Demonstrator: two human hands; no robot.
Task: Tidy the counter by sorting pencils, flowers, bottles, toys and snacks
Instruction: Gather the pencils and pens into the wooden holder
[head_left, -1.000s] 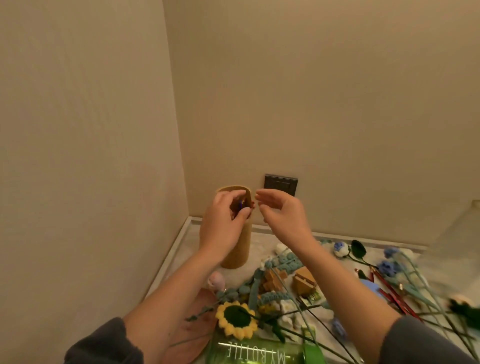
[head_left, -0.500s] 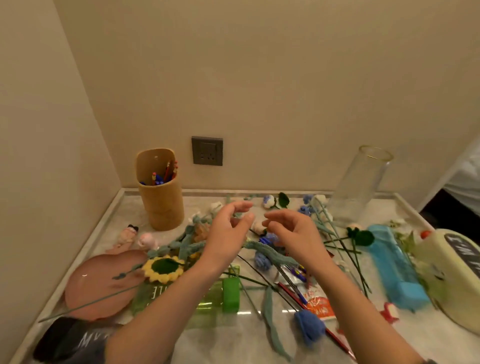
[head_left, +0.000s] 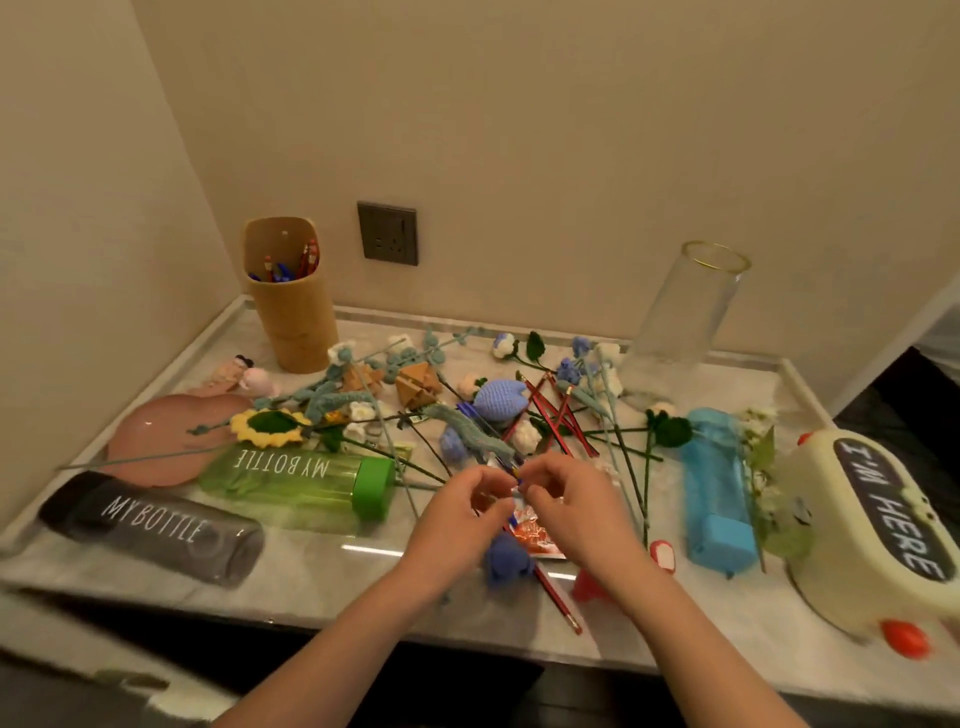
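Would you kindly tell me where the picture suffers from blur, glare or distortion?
Head view: dim, warm light; a glare streak on the counter below the green bottle; motion smear on the cream toy and blue bottle at right; wide-angle bending bows the counter's edges.

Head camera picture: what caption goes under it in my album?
Left hand and right hand pinch a blue pencil over a counter littered with crochet flowers, bottles and toys.

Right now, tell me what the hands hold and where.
A blue pencil, pinched at its near end by both the left hand and the right hand.
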